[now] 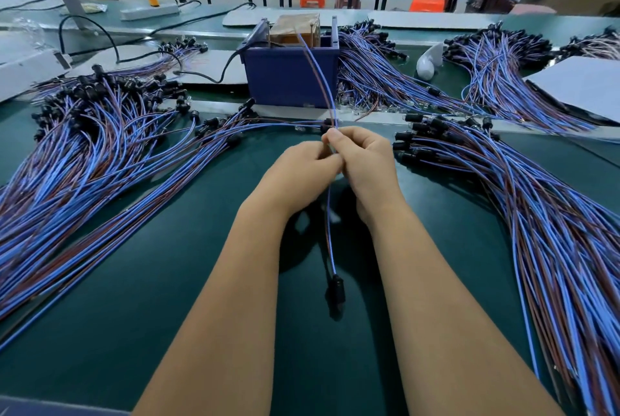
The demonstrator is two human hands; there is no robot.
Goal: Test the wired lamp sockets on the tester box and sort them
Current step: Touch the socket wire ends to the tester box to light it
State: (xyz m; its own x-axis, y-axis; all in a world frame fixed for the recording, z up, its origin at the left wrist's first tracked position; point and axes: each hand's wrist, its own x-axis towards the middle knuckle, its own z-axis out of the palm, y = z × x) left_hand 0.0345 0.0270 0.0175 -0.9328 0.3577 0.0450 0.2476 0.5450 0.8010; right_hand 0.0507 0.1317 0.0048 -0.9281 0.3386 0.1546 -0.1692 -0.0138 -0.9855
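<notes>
Left hand point(303, 164): mine, fingers curled, pinching the wire pair point(330, 234) against the right hand at centre of the mat.
Right hand point(360, 155): mine, thumb and forefinger clenched on the same pair, just above the left pinch; the two hands touch.
Wire pair: one blue lead and one brown, running up from my fingers to the top of the tester point(291, 75) and down between my forearms.
Socket point(335, 294): black, hanging at the lower end of the pair, near the mat between my forearms; blurred, so I cannot tell whether it touches.
Tester: blue box, just beyond my hands, upright metal pins and a brown block on top; black cord leaves its left side.
Left pile point(84, 147): wired sockets fanned across the mat, black ends toward the tester.
Right pile point(536, 214): the same, black ends near my right hand.
Far piles point(379, 76): more bundles right of the tester.
Mat point(151, 298): dark green.
</notes>
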